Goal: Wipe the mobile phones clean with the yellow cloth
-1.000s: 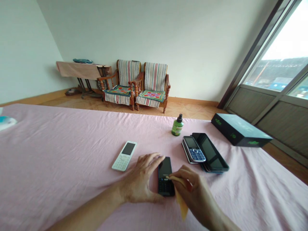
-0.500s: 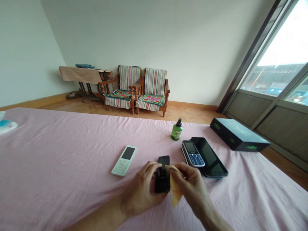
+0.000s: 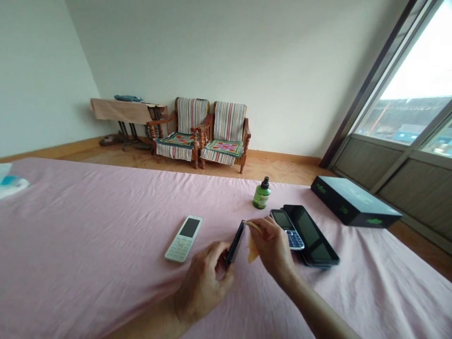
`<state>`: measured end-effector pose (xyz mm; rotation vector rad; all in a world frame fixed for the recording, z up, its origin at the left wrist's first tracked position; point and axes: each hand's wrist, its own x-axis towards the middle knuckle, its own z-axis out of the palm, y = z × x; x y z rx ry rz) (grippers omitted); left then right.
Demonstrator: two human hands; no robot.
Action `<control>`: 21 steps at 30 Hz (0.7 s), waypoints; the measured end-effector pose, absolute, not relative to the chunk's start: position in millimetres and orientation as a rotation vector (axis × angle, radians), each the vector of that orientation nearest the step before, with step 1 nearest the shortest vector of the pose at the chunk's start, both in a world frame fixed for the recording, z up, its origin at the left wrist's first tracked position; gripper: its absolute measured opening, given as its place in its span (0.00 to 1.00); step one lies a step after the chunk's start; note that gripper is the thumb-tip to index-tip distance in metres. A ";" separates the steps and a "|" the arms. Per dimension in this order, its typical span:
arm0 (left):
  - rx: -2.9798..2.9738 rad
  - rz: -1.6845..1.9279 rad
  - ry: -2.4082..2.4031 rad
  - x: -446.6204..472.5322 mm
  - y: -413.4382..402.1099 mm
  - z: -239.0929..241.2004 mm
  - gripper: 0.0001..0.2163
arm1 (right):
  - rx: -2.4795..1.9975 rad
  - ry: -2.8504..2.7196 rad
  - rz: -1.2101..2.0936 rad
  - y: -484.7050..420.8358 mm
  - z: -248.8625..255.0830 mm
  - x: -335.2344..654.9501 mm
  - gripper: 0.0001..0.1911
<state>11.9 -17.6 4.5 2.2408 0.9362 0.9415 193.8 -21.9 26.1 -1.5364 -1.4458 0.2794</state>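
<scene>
My left hand is closed on the lower part of a small black mobile phone, turned so that its narrow edge shows. Pinched in my right hand is a yellow cloth, which touches the top end of the black phone. To the left, a white keypad phone lies face up on the pink sheet. Just beyond my right hand, a blue keypad phone rests on a stack beside a large dark smartphone. My right hand hides part of the blue phone.
A green bottle with a black cap stands behind the phones. At the right sits a black box with green lettering. A white and blue packet lies at the far left. Two wooden chairs stand beyond the sheet's far edge.
My left hand has turned the black phone from face up onto its edge. My right hand has moved up with the cloth, from the phone's side to its top end.
</scene>
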 end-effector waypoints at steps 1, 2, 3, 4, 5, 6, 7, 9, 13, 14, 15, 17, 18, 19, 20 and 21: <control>2.260 0.958 0.937 10.9 -16.5 4.1 0.13 | -1.540 -1.455 0.263 -18.2 25.5 193.7 0.10; 2.278 0.976 0.936 9.9 -15.3 3.4 0.14 | -1.545 -1.470 0.241 -15.3 24.7 193.5 0.10; 2.294 0.996 0.937 9.1 -14.0 2.6 0.14 | -1.550 -1.486 0.217 -13.1 23.5 193.4 0.11; 2.308 1.014 0.940 8.3 -12.6 1.7 0.14 | -1.555 -1.503 0.194 -11.8 21.9 193.5 0.12; 2.321 1.033 0.950 7.7 -11.1 0.6 0.14 | -1.561 -1.521 0.172 -11.4 20.0 193.9 0.13; 2.333 1.053 0.960 7.3 -9.6 -0.4 0.15 | -1.566 -1.539 0.151 -11.8 17.7 194.7 0.14; 2.345 1.071 0.968 7.0 -8.2 -1.4 0.15 | -1.572 -1.556 0.131 -12.8 15.4 195.7 0.14; 2.359 1.098 0.988 6.6 -5.2 -2.8 0.15 | -1.583 -1.586 0.098 -16.0 11.2 198.4 0.14; 2.367 1.164 0.998 5.6 1.0 -2.1 0.13 | -1.599 -1.638 0.053 -22.4 6.4 203.7 0.15; 2.373 1.175 0.985 5.2 2.6 -1.7 0.12 | -1.602 -1.648 0.041 -23.2 5.9 204.7 0.15; 2.381 1.182 0.966 4.7 4.1 -1.6 0.11 | -1.607 -1.656 0.026 -23.7 5.6 205.7 0.15; 2.391 1.191 0.933 3.7 6.7 -1.9 0.10 | -1.623 -1.662 -0.009 -24.0 5.3 207.2 0.15; 2.393 1.198 0.919 3.3 7.7 -2.3 0.10 | -1.635 -1.662 -0.028 -24.0 5.2 207.8 0.15; 2.393 1.203 0.911 3.0 8.5 -2.8 0.10 | -1.649 -1.662 -0.046 -24.0 5.0 208.1 0.15; 2.391 1.206 0.905 2.9 9.3 -3.2 0.10 | -1.662 -1.666 -0.060 -24.1 4.6 208.3 0.15; 2.389 1.213 0.900 2.9 9.9 -3.5 0.10 | -1.675 -1.672 -0.071 -24.3 3.9 208.2 0.15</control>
